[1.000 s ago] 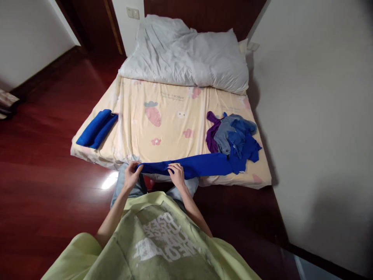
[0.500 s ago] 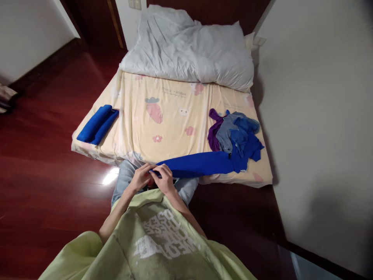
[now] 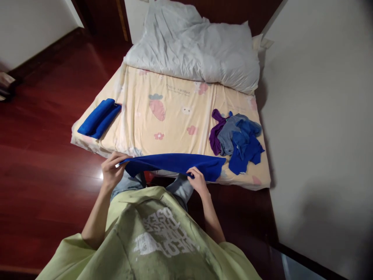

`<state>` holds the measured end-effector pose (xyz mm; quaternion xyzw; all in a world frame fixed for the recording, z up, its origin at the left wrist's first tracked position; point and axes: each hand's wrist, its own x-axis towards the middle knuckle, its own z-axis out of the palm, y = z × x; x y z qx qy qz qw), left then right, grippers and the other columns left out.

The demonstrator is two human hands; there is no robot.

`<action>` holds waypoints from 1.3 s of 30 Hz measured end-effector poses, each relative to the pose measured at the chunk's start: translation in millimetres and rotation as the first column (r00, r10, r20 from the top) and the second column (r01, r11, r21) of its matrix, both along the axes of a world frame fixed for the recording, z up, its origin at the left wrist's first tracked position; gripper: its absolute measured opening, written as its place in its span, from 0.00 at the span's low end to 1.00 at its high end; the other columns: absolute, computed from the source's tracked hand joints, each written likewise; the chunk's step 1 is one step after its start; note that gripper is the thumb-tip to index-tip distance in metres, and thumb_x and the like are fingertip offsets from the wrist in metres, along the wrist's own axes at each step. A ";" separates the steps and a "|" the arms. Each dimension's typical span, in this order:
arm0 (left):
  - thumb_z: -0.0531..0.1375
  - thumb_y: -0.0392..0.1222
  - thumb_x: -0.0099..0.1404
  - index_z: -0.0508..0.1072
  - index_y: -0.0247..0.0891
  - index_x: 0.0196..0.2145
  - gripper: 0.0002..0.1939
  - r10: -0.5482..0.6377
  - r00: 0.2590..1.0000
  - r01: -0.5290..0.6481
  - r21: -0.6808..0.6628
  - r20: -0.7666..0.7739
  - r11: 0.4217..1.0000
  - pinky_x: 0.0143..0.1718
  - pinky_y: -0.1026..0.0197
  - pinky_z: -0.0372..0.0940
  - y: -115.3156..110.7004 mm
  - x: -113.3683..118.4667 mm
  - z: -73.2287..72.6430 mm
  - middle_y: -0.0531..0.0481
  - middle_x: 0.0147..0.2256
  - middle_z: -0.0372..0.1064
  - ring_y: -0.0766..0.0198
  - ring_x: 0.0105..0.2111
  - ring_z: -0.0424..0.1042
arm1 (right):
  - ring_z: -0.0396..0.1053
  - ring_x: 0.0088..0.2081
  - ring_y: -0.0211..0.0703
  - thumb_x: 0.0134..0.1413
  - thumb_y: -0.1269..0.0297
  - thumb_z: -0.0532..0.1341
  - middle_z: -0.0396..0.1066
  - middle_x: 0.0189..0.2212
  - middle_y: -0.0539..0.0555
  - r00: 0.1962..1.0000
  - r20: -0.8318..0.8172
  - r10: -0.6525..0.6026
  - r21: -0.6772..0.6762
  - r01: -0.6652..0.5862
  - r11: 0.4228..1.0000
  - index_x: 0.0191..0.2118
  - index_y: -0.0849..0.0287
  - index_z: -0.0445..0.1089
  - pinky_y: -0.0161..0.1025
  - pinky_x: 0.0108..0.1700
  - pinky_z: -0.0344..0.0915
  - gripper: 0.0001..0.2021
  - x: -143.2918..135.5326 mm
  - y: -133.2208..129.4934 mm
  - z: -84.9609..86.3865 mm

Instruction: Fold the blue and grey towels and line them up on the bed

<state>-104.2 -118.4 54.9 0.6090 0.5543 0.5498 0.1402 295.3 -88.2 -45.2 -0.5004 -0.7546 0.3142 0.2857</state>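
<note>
A long blue cloth (image 3: pixel 171 163) stretches across the front edge of the bed, its right end lying on the sheet. My left hand (image 3: pixel 112 168) pinches its left end between thumb and fingers. Farther right, my right hand (image 3: pixel 198 180) is closed on the cloth's lower edge. Beside the cloth's right end lies a crumpled pile of clothes (image 3: pixel 239 136) in purple, grey-blue and blue. Folded blue cloths (image 3: pixel 99 118) rest side by side at the bed's left edge.
The bed (image 3: pixel 175 136) has a pale yellow patterned sheet. A bunched white quilt (image 3: pixel 195 50) covers its far end. A white wall (image 3: pixel 320 116) borders the right side, and dark red floor (image 3: pixel 37 175) shows at left.
My hands have moved apart, left hand leftward and right hand rightward. The blue cloth has shifted left, away from the pile, and is spread wider between them. The view has tilted slightly.
</note>
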 end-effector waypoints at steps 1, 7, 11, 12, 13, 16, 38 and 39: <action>0.66 0.41 0.66 0.84 0.43 0.35 0.04 0.039 0.999 -0.039 0.025 0.010 0.999 0.35 0.60 0.70 -0.1 -2.6 3.7 0.48 0.33 0.77 0.61 0.32 0.75 | 0.71 0.39 0.46 0.52 0.76 0.57 0.73 0.40 0.55 0.997 0.044 -0.064 0.011 0.063 0.998 0.39 0.55 0.74 0.42 0.45 0.70 0.13 11.5 -1.3 -9.1; 0.70 0.38 0.61 0.85 0.44 0.35 0.03 0.186 0.981 -0.192 0.132 0.056 0.972 0.30 0.62 0.67 -4.5 -15.2 25.0 0.51 0.30 0.76 0.64 0.29 0.73 | 0.71 0.45 0.53 0.55 0.71 0.54 0.75 0.39 0.60 0.898 0.129 -0.422 0.115 0.409 0.905 0.38 0.57 0.75 0.49 0.53 0.68 0.12 61.9 -15.0 -71.1; 0.69 0.38 0.61 0.85 0.42 0.34 0.03 0.263 0.964 -0.266 0.098 0.049 0.959 0.30 0.63 0.67 -9.8 -27.5 31.6 0.50 0.30 0.79 0.64 0.29 0.75 | 0.72 0.46 0.54 0.61 0.65 0.53 0.76 0.41 0.62 0.827 0.116 -0.550 0.134 0.535 0.834 0.41 0.59 0.76 0.51 0.54 0.68 0.14 75.3 -23.7 -95.1; 0.69 0.39 0.61 0.85 0.42 0.34 0.03 0.284 0.957 -0.288 0.085 0.050 0.954 0.30 0.63 0.67 -10.9 -30.4 31.6 0.50 0.30 0.79 0.64 0.28 0.75 | 0.73 0.46 0.55 0.62 0.63 0.53 0.77 0.41 0.63 0.820 0.130 -0.558 0.129 0.544 0.829 0.42 0.59 0.77 0.51 0.54 0.68 0.15 75.9 -25.6 -98.9; 0.69 0.39 0.61 0.85 0.41 0.34 0.04 0.306 0.951 -0.309 0.069 0.052 0.948 0.29 0.63 0.67 -11.9 -33.0 31.2 0.50 0.30 0.79 0.64 0.28 0.75 | 0.73 0.46 0.56 0.62 0.62 0.53 0.77 0.41 0.64 0.817 0.150 -0.557 0.119 0.544 0.831 0.42 0.60 0.77 0.51 0.55 0.67 0.15 75.7 -27.5 -102.0; 0.69 0.42 0.60 0.85 0.40 0.37 0.07 0.356 0.929 -0.358 0.006 0.098 0.934 0.22 0.64 0.63 -14.6 -37.7 30.9 0.52 0.25 0.76 0.67 0.21 0.72 | 0.74 0.46 0.57 0.62 0.58 0.54 0.78 0.41 0.66 0.799 0.218 -0.561 0.071 0.560 0.825 0.41 0.60 0.78 0.51 0.54 0.68 0.17 73.4 -33.5 -106.8; 0.73 0.58 0.57 0.77 0.27 0.39 0.28 0.339 0.896 -0.348 -0.019 0.286 0.937 0.28 0.54 0.78 65.6 -115.3 107.3 0.49 0.28 0.75 0.54 0.32 0.81 | 0.78 0.32 0.45 0.67 0.55 0.58 0.78 0.39 0.59 0.840 0.018 -0.542 0.451 0.477 0.754 0.44 0.59 0.77 0.43 0.41 0.76 0.15 149.9 71.3 123.5; 0.73 0.58 0.58 0.77 0.27 0.39 0.28 0.322 0.904 -0.325 -0.036 0.283 0.945 0.28 0.54 0.77 66.6 -119.7 106.6 0.48 0.28 0.75 0.54 0.34 0.82 | 0.77 0.31 0.44 0.67 0.55 0.59 0.78 0.38 0.59 0.820 0.015 -0.572 0.451 0.505 0.736 0.44 0.59 0.77 0.42 0.41 0.75 0.14 150.0 72.2 127.6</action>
